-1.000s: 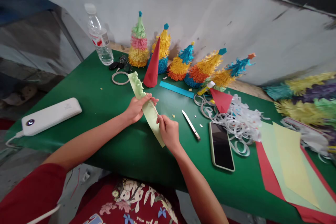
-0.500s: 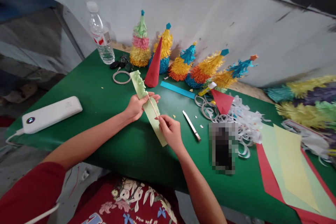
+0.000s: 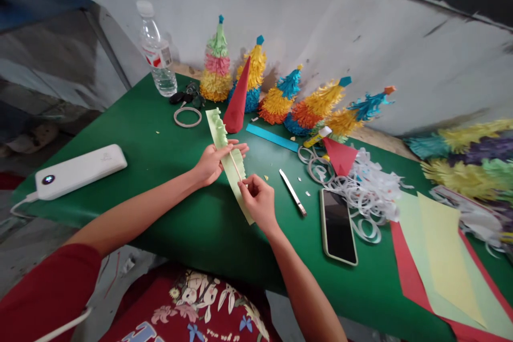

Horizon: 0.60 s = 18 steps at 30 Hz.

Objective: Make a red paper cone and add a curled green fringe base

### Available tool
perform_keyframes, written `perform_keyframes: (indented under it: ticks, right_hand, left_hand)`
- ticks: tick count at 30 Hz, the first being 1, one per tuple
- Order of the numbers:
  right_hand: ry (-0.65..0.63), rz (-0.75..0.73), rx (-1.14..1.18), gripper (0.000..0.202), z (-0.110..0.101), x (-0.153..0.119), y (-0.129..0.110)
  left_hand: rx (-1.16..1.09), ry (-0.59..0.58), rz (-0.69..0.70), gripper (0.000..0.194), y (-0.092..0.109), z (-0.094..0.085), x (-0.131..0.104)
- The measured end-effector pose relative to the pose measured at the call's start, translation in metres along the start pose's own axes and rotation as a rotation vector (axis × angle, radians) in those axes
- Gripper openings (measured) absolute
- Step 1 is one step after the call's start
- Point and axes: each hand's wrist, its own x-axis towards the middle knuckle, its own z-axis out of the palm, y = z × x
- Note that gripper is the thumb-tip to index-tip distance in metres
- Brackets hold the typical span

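A pale green paper strip [image 3: 217, 127] slants across the middle, its right edge cut into a fringe that curls at the far end. My left hand [image 3: 214, 161] grips the strip between thumb and fingers, the other fingers stretched out beneath it. In my right hand [image 3: 258, 197] a thin pale stick [image 3: 234, 165] is pinched; it lies along the fringe, its far end near my left thumb. Just beyond the strip a plain red paper cone [image 3: 237, 102] stands upright. To the right of my right hand lies a slim silver-white cutter [image 3: 292, 192].
Several fringed paper cones [image 3: 280, 97] line the wall beside a water bottle [image 3: 160, 67]. A power bank [image 3: 82, 171] lies left. On the right are a phone [image 3: 339, 227], glue stick [image 3: 318, 137], white paper curls [image 3: 372, 187] and coloured sheets [image 3: 444, 251]. A blue strip [image 3: 272, 138] lies behind.
The strip has turned slightly more upright and shifted a little right in view. Both hands keep their hold on the strip and stick. The phone, blurred before, now shows clearly.
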Motion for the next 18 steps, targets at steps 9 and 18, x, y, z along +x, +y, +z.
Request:
perform_keyframes:
  ticks: [9, 18]
  right_hand:
    - [-0.002, -0.005, -0.055, 0.017, 0.002, 0.0, 0.002]
    - [-0.129, -0.003, 0.022, 0.02, -0.023, 0.006, 0.002]
  left_hand:
    - [0.015, -0.017, -0.033, 0.013, -0.001, -0.002, 0.002]
    - [-0.021, 0.026, -0.014, 0.023, 0.008, -0.008, 0.011]
